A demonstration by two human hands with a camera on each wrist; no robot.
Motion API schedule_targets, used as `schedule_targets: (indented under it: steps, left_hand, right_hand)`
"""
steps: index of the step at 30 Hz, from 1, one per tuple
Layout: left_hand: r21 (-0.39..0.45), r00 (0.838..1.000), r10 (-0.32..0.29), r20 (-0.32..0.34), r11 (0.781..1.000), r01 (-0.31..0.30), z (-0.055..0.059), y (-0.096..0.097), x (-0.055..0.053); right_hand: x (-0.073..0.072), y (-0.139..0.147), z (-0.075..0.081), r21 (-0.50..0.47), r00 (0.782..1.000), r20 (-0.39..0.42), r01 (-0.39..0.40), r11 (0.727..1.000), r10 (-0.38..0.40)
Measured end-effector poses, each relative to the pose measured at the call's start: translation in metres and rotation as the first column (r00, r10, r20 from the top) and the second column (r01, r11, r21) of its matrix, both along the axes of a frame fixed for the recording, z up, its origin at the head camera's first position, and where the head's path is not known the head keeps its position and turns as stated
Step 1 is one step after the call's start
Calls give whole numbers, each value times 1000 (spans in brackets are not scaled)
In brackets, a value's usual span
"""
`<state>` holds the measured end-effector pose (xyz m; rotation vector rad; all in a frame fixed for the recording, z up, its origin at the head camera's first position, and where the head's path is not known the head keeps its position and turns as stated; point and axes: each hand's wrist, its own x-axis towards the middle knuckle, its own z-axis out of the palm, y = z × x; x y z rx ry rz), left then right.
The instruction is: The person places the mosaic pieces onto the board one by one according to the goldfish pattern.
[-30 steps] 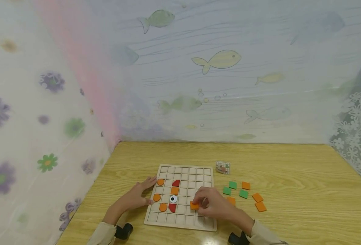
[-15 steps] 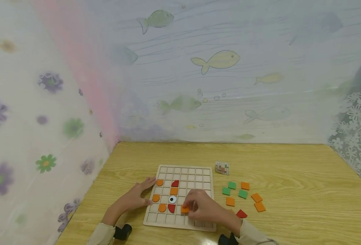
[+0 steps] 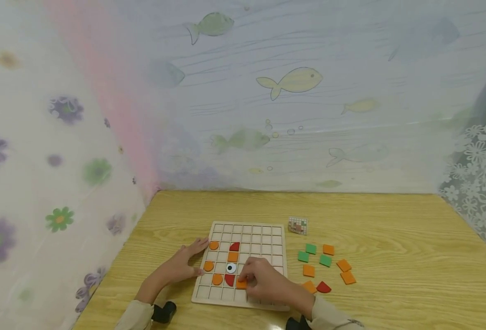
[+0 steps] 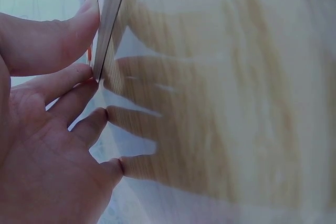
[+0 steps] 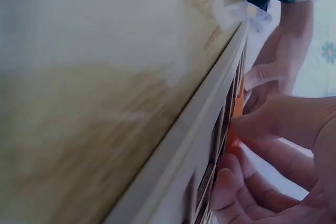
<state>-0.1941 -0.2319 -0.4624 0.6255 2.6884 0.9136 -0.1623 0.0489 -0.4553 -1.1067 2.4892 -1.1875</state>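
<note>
A wooden grid board [image 3: 263,238] lies on the table with several pieces in its cells. My right hand [image 3: 263,279] pinches an orange square tile [image 3: 241,284] at the cell just right of a red quarter-round piece [image 3: 229,280]. In the right wrist view, thumb and fingers hold the orange tile [image 5: 234,124] low over the grid. My left hand [image 3: 181,263] lies spread at the board's left edge, thumb and fingertips touching it. Also on the board are orange discs [image 3: 208,266], a round eye piece [image 3: 231,268], an orange square [image 3: 233,256] and another red piece [image 3: 234,246].
Loose green tiles [image 3: 310,249], orange tiles [image 3: 328,250] and a red quarter-round [image 3: 323,287] lie right of the board. A small pattern card [image 3: 298,225] stands behind them. A fish-printed curtain [image 3: 292,114] closes off the table's back edge.
My right hand has moved left across the board with the orange tile, up to the red quarter-round piece. The loose red piece by the forearm has come into view. My left hand stays put.
</note>
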Motion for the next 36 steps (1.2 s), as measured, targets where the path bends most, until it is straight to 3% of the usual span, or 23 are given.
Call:
schedule_targets:
  steps: [6,19,28,36]
  left_hand:
    - [-1,1000,3,1,1000,-3,-1,0,0]
    - [-2,1000,-4,-12,1000,4,-1,1,0]
    - [-3,1000,1,-5,1000,-1,-1,0,0]
    - [-6,1000,-11,-6,1000,11,1,-1,0]
  right_hand:
    - [-1,-6,6,82,999,6,32,996,-33]
    - [0,-5,8,136,997,-57,53,989,-46]
    - [-1,-7,4,136,994,-89,78,988,-66]
    - [0,-2,3,134,992,-119,48,990,-32]
